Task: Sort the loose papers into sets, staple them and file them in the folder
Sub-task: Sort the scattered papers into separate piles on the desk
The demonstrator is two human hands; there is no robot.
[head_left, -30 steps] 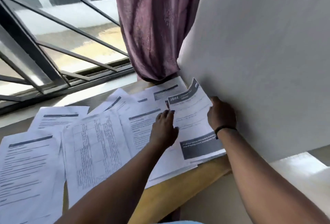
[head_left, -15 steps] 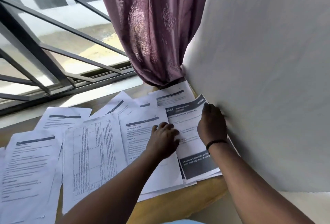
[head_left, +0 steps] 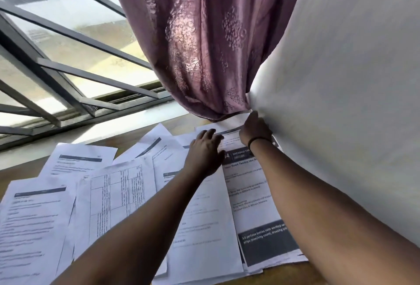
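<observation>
I see papers [head_left: 118,193] lying loose across the table [head_left: 284,275], none stapled or filed, so sorting has barely begun. My left hand [head_left: 205,148] rests on them with fingers straight; my right hand [head_left: 254,130] reaches a far sheet [head_left: 229,125], its grip hidden.

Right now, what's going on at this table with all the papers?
A person is sorting loose papers spread over a wooden table by a window. Both hands reach to the far sheets near the curtain: the left hand lies flat on them, the right hand is at a sheet beside the wall. No stapler or folder shows.
</observation>
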